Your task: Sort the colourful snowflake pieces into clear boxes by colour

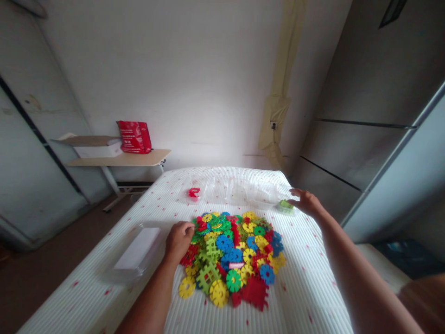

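Observation:
A heap of plastic building pieces [227, 243] lies on the bed, with notched discs and square lattice plates in red, yellow, blue and green. At the heap's left edge rests my left hand [180, 237], its fingers curled in at the pieces; whatever is in them is hidden. Farther off on the right, my right hand [308, 202] is open, thumb and fingers apart, over the end of a clear plastic container [266, 197]. Just below its fingers, light green pieces [286, 204] sit in that end. Red pieces [193, 192] lie at the container's left end.
Left of the heap stands another clear box [137, 253] with a white panel. A striped, speckled cover [299, 297] spreads over the bed. Against the wall, a small table [153, 157] carries a red bag [135, 138] and a white box [99, 149]. Grey cabinets [347, 125] flank the right.

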`<state>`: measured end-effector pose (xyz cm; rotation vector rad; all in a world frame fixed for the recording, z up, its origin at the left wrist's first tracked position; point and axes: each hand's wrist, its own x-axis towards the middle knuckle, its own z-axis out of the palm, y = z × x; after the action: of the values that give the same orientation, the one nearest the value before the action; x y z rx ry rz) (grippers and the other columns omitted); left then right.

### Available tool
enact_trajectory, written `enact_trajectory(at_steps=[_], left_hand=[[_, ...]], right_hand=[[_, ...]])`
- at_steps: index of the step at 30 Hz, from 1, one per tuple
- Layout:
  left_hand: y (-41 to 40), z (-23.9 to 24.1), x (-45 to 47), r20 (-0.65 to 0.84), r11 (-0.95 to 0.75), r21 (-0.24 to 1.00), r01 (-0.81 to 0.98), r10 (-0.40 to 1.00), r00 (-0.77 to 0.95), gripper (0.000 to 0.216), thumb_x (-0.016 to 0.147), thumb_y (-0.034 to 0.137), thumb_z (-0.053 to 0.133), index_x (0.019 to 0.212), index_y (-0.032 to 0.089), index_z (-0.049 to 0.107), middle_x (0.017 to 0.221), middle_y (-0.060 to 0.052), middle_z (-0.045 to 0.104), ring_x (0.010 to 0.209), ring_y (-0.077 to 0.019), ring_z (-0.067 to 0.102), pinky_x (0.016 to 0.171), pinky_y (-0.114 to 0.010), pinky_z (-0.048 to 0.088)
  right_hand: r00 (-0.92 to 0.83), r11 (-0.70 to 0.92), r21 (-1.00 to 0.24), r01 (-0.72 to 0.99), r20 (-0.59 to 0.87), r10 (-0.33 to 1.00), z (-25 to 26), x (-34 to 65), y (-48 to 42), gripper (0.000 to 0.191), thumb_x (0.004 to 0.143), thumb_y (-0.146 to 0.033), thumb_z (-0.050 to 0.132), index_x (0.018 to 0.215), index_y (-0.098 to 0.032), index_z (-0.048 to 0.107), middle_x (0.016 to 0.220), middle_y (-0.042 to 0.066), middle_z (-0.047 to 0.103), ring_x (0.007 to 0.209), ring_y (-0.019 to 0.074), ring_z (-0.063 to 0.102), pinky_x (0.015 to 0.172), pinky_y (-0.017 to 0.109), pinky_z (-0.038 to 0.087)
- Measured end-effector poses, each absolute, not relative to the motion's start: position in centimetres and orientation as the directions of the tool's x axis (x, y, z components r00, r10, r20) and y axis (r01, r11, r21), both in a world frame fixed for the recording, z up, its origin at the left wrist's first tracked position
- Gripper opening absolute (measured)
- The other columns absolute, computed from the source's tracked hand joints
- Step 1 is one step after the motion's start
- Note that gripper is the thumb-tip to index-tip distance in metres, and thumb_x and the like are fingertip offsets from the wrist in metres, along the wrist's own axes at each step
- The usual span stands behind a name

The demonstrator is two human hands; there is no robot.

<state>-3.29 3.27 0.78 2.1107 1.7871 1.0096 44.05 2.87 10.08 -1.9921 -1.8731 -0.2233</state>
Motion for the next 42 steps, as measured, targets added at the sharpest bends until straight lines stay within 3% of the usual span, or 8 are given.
enact_trajectory(at_steps=[6,13,18,24,30,42], left_hand=[[2.8,1.3,-2.9,0.363,-0.234,0.542,0.807,0.931,0.026,0.016,0.075,0.016,0.049,0.077,0.017,0.065,0.083,-0.004,0.067,0.081,-0.0156,0.058,0.078,-0.026,0.043],[2.5,1.6,-2.8,0.355,-0.228,0.535,0.813,0.934,0.028,0.017,0.077,0.016,0.050,0.079,0.017,0.066,0.085,-0.004,0.067,0.081,-0.0158,0.057,0.077,-0.027,0.042],[2.5,1.6,-2.8,0.349,-0.230,0.542,0.808,0.937,0.033,0.017,0.077,0.015,0.051,0.080,0.018,0.067,0.085,-0.004,0.067,0.083,-0.0159,0.057,0.079,-0.027,0.042],[2.4,1.7,-2.8,0.362,-0.248,0.552,0.796,0.931,0.040,0.017,0.076,0.015,0.051,0.078,0.017,0.067,0.084,-0.005,0.067,0.084,-0.0161,0.057,0.079,-0.028,0.042],[2.2,1.9,-2.7,0.366,-0.247,0.563,0.789,0.930,0.030,0.016,0.075,0.013,0.051,0.078,0.017,0.067,0.083,-0.004,0.067,0.083,-0.0156,0.058,0.080,-0.028,0.042],[2.3,1.7,-2.7,0.364,-0.254,0.574,0.778,0.931,0.036,0.016,0.075,0.013,0.052,0.078,0.018,0.067,0.084,-0.004,0.068,0.083,-0.0150,0.057,0.079,-0.026,0.042]], right_hand=[[-0.030,0.171,-0.197,0.965,0.567,0.823,10.5,40.6,0.9,0.030,0.076,-0.035,0.052,0.099,-0.019,0.065,0.086,0.007,0.072,0.082,0.0221,0.067,0.074,0.033,0.052],[-0.222,0.389,-0.333,0.859,0.442,0.869,8.6,33.9,-1.7,0.028,0.079,-0.035,0.051,0.097,-0.020,0.067,0.086,0.007,0.071,0.077,0.0202,0.067,0.072,0.033,0.053],[-0.264,0.386,-0.326,0.863,0.360,0.895,7.3,32.0,-2.7,0.027,0.081,-0.034,0.050,0.097,-0.022,0.068,0.091,0.007,0.070,0.080,0.0210,0.066,0.073,0.033,0.052],[-0.206,0.341,-0.270,0.901,0.424,0.882,5.3,33.6,-2.4,0.029,0.082,-0.035,0.044,0.091,-0.023,0.069,0.090,0.007,0.071,0.082,0.0222,0.066,0.075,0.034,0.051],[-0.129,0.314,-0.367,0.875,0.449,0.884,3.5,34.0,-1.7,0.033,0.081,-0.041,0.041,0.085,-0.021,0.067,0.079,0.006,0.069,0.071,0.0198,0.065,0.066,0.030,0.051],[-0.068,0.324,-0.453,0.830,0.494,0.867,2.2,33.9,-1.6,0.028,0.083,-0.042,0.044,0.082,-0.023,0.065,0.082,0.005,0.067,0.076,0.0195,0.063,0.071,0.031,0.050]])
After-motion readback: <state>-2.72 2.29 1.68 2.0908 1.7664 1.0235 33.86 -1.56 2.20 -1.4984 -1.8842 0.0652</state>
